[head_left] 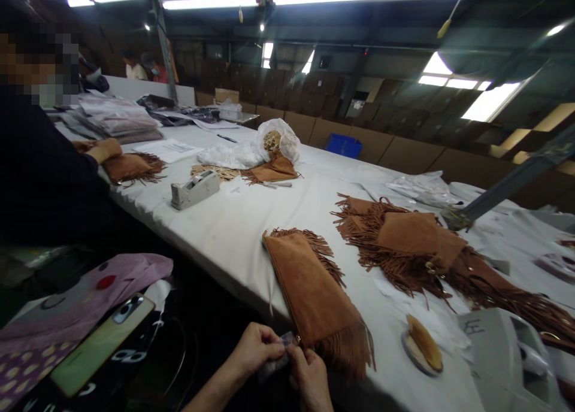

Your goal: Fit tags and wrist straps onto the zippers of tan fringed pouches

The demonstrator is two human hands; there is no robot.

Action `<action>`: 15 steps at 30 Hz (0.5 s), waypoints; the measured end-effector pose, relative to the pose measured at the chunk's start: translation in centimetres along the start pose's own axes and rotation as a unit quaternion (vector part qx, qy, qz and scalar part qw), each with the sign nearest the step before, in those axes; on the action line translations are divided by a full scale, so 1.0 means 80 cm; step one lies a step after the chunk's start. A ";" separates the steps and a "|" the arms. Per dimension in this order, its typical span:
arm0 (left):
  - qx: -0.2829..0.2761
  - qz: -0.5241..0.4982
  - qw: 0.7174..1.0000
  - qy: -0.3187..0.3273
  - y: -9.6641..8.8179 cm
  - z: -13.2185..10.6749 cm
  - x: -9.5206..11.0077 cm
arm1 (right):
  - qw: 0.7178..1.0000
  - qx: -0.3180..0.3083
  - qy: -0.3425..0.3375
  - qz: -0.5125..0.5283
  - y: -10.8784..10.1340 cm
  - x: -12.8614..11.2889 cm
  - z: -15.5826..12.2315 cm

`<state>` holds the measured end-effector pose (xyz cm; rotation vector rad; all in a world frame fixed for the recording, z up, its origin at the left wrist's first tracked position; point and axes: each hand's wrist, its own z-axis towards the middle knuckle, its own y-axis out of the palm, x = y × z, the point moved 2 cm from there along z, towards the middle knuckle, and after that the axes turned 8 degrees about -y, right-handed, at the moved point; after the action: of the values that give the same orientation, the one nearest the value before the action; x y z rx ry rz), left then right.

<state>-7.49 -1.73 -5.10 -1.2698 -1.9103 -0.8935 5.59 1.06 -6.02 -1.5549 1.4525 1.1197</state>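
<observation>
Stock count, packing table (233, 232)
Three single fringed suede pouches (314, 292) are lying out, plus one uncounted heap (417, 244); two tape dispensers (195, 189); one phone (101, 346); one blue crate (344, 144).

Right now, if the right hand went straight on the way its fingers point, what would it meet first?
Probably the near corner of the brown fringed pouch, just beyond the clear plastic scrap that the right hand pinches with the left hand; depth is unclear.
</observation>
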 end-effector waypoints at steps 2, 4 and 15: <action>0.004 0.001 1.000 0.010 0.002 -0.002 -0.002 | 1.000 -0.016 -0.001 -0.009 0.001 -0.003 -0.001; 0.004 -0.006 1.000 0.017 0.003 -0.006 -0.003 | 0.999 -0.025 -0.010 -0.022 0.001 -0.006 -0.002; -0.059 -0.070 0.996 -0.019 0.019 -0.030 -0.009 | 0.996 -0.034 -0.033 -0.075 -0.001 -0.023 -0.003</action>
<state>-5.44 -3.64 -4.10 -1.2410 -2.0220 -1.0743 5.73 1.48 -4.23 -1.6299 1.2434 1.1315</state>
